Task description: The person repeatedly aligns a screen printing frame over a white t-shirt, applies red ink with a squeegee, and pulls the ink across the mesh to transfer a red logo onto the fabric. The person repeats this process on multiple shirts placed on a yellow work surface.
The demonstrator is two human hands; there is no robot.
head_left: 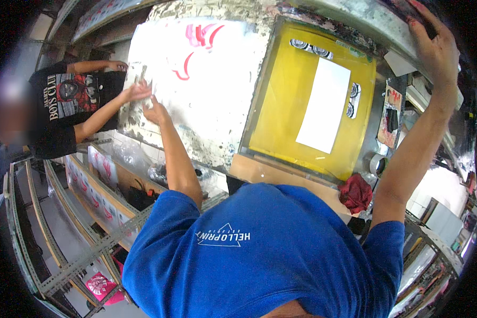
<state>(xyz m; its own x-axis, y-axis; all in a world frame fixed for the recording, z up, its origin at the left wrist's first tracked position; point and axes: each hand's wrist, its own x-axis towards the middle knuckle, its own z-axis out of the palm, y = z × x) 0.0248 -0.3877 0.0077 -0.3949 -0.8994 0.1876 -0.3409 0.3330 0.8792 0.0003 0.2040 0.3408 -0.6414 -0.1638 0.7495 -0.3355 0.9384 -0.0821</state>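
My left hand is at the left edge of a white sheet printed with red and pink curved strokes. Its thumb and forefinger stand apart, nothing visible between them. Just beyond it, a co-worker's hand reaches over the same edge. My right hand is raised at the far right, fingers and thumb closed around a grey frame; red stains mark its fingertips. Between my arms lies a yellow printing screen with a white rectangular piece and dark round motifs on it.
A co-worker in a black shirt stands at the left. A crumpled dark-red cloth and a roll of tape lie by the screen's near right corner. Metal racks with printed sheets fill the lower left. A stained board lies right of the screen.
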